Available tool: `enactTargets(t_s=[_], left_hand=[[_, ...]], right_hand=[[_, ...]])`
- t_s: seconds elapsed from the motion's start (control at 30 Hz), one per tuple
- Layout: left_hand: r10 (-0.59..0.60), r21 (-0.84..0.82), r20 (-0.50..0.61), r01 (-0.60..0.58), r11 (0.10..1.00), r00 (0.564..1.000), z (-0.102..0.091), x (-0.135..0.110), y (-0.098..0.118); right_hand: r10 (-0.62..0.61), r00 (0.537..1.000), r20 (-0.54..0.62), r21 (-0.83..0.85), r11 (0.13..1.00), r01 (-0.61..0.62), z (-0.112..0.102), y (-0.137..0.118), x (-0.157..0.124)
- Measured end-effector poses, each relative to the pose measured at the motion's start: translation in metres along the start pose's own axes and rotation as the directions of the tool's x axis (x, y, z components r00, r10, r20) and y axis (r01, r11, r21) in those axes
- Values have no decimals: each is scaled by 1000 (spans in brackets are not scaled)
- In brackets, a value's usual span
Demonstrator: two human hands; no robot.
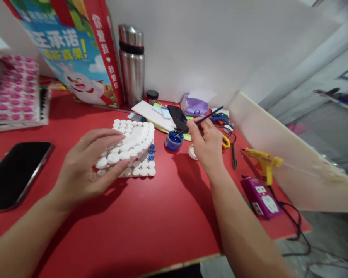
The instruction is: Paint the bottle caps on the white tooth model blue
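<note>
My left hand [88, 162] grips the left side of a tilted white piece [136, 143] studded with round white discs, thumb below and fingers on top. Beneath it, on the table, lies a board of white discs [144, 172]; a few discs along its right side are painted blue [151, 152]. My right hand [205, 141] pinches a thin dark-blue paintbrush [210, 115]. The brush tip dips into a small open jar of blue paint [174, 143]. A round white lid [192, 152] lies partly behind my right hand.
On the red table [162, 231] are a black phone [16, 173] at left, a steel flask [132, 65], a printed bag [75, 58] and a sheet with pink discs [17, 90]. To the right lie a yellow glue gun [263, 160], a purple box [261, 197] and cables.
</note>
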State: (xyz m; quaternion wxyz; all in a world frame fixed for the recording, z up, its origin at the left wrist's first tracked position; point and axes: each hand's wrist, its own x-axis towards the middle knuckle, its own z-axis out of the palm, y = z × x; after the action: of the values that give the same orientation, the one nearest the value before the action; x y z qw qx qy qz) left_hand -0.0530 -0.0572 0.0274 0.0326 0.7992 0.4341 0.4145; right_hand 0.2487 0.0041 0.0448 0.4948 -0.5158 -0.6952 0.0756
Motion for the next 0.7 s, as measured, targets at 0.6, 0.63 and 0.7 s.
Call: enactTargets(t_s=[0.6,0.63,0.7], left_hand=[[-30,-7,31,30,1000,999,6,-10,-6],[-31,-8,26,32,999,999,6,-10,-7],[-19,-17,7,20,1000,1000,6,-10,-8]], right_hand=[[133,972,-196,12,991,-133,-17,-4,0],[148,968,-203,24,989,-146,-18,-4,1],[165,963,-214,34,986,-162,-19,-1,1]])
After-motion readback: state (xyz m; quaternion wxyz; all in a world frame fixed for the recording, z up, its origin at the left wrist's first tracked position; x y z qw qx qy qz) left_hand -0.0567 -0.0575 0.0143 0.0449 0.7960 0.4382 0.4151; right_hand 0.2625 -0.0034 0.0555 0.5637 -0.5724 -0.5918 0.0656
